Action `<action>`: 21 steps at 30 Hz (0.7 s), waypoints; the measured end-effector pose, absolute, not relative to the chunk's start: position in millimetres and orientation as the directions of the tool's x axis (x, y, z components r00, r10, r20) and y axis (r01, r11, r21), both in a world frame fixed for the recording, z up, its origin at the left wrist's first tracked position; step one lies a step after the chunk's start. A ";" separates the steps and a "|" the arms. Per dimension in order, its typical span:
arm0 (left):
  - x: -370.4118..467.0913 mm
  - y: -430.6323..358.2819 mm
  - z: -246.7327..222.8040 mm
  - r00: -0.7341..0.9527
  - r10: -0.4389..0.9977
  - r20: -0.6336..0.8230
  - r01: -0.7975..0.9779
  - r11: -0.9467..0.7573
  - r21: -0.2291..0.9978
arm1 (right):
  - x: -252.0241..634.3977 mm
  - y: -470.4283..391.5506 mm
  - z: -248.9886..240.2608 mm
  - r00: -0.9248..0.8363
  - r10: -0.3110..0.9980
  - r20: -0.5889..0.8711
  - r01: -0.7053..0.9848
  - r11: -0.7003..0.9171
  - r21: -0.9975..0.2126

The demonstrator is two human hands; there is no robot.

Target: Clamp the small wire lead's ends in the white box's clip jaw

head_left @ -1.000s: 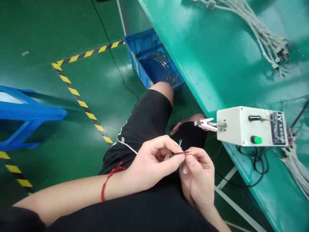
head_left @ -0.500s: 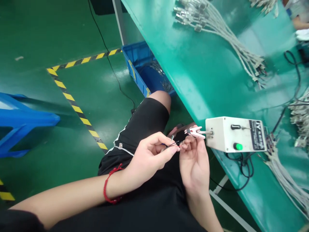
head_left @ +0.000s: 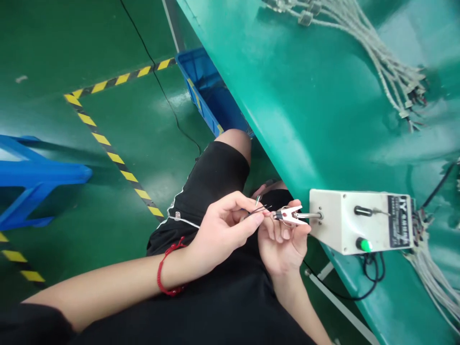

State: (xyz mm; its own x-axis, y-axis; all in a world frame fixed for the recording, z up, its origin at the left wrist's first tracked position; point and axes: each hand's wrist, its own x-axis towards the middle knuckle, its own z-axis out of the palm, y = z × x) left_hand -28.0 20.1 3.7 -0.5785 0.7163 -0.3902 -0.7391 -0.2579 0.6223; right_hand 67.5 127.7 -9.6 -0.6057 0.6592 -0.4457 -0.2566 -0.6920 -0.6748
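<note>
My left hand (head_left: 224, 232), with a red cord on its wrist, pinches the thin coloured wires (head_left: 259, 209) at the end of a cable, over my lap. The wire tips point toward a small white clip (head_left: 290, 215) that sticks out on a metal rod from a white box (head_left: 354, 226) with a green button. My right hand (head_left: 283, 239) is curled around that clip, fingers on its jaws, just right of the wire tips.
The box stands at the front edge of a green bench (head_left: 309, 105). Bundles of grey cables (head_left: 373, 52) lie at the back right and more cables (head_left: 434, 278) at the right. A blue bin (head_left: 212, 96) sits under the bench, a blue stool (head_left: 32, 179) at left.
My right hand has left the wires and moved right onto the white clip. My left hand has carried the wire ends closer to the clip.
</note>
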 end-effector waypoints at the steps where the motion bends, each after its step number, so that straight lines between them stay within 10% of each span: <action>1: -28.6 20.4 3.7 -0.585 0.717 -0.380 -0.734 -0.269 0.623 | 67.0 127.9 -9.5 -0.597 0.660 -0.455 -0.252 -0.693 -0.675; 21: -40.2 30.6 -0.6 -0.563 0.795 -0.226 -0.686 -0.297 0.664 | 62.9 133.9 -1.3 -0.546 0.684 -0.485 -0.211 -0.672 -0.710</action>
